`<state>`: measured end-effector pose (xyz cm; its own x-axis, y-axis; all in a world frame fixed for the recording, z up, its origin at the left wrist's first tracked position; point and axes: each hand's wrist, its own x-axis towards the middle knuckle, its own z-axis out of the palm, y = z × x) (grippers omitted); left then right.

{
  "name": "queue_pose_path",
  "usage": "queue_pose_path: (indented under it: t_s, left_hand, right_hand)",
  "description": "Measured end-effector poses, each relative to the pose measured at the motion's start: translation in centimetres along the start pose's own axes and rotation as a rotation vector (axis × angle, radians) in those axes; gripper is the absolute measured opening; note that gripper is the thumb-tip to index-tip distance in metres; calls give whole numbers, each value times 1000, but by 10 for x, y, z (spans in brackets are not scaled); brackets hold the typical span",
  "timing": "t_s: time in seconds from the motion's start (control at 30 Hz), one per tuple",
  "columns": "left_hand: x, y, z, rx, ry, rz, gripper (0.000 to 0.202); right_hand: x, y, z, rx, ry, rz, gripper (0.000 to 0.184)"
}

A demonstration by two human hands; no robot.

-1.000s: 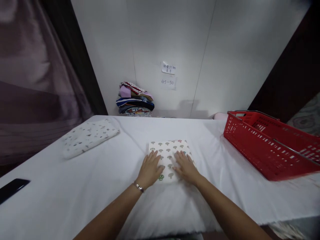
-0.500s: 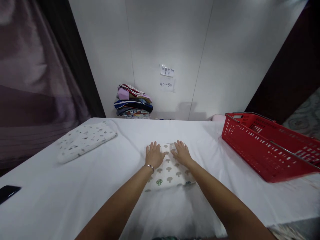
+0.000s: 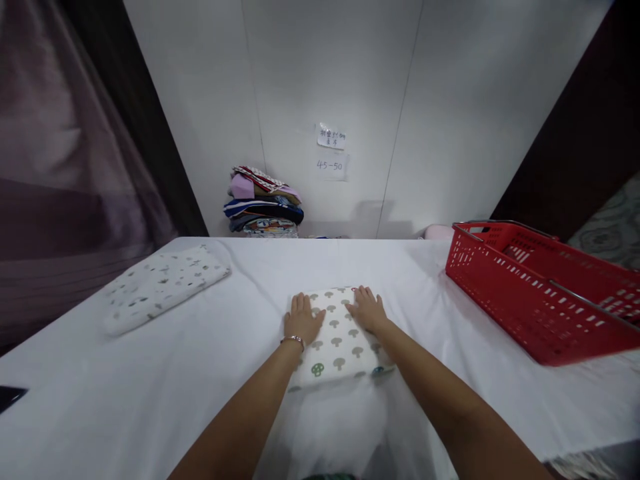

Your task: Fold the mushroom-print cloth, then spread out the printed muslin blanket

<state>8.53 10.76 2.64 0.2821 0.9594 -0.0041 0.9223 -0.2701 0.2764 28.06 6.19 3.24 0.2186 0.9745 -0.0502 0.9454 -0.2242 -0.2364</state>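
Note:
A folded white cloth (image 3: 337,343) with a grey and green mushroom print lies on the white-covered table (image 3: 200,393) in front of me. My left hand (image 3: 303,320) rests flat on its left side, fingers stretched forward and thumb out toward the middle; a bracelet circles that wrist. On the far right part of the cloth, my right hand (image 3: 368,309) lies palm down with its fingers spread. Neither hand grips anything. Another folded white cloth (image 3: 167,287) with a small scattered print lies apart at the left.
At the right stands a red plastic basket (image 3: 520,300) with metal handles. A stack of folded fabrics (image 3: 264,207) sits beyond the table's far edge, by the wall. Paper labels (image 3: 331,165) are stuck to the wall. A dark phone-like object (image 3: 9,397) is at the left edge.
My left hand has slid slightly left and nearer to me, and my right hand has shifted a little outward. More of the cloth's far part shows between them. The view has moved slightly.

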Motion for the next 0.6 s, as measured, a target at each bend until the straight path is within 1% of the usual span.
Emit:
queue_pose_path:
  t_s: [0.1, 0.2, 0.27, 0.33, 0.43, 0.53, 0.6]
  left_hand:
    - [0, 1, 1, 12, -4, -11, 72]
    - [0, 1, 0, 10, -6, -14, 71]
    - [-1, 1, -2, 14, -7, -12, 71]
    - [-1, 2, -3, 21, -7, -14, 70]
    - [-1, 4, -4, 33, 7, -18, 68]
    - [-2, 4, -4, 32, 10, -17, 69]
    - [-1, 4, -4, 26, 0, -19, 70]
  right_hand:
    - [2, -13, -1, -49, 79, -94, 68]
    - [5, -20, 5, -32, 39, -169, 69]
    - [8, -20, 10, -9, 6, -168, 70]
    - [12, -20, 13, 5, 4, -163, 71]
    - [15, -20, 11, 24, 1, -161, 71]
    - [7, -18, 7, 47, -25, -144, 69]
    - [-5, -15, 6, 38, -5, -125, 70]
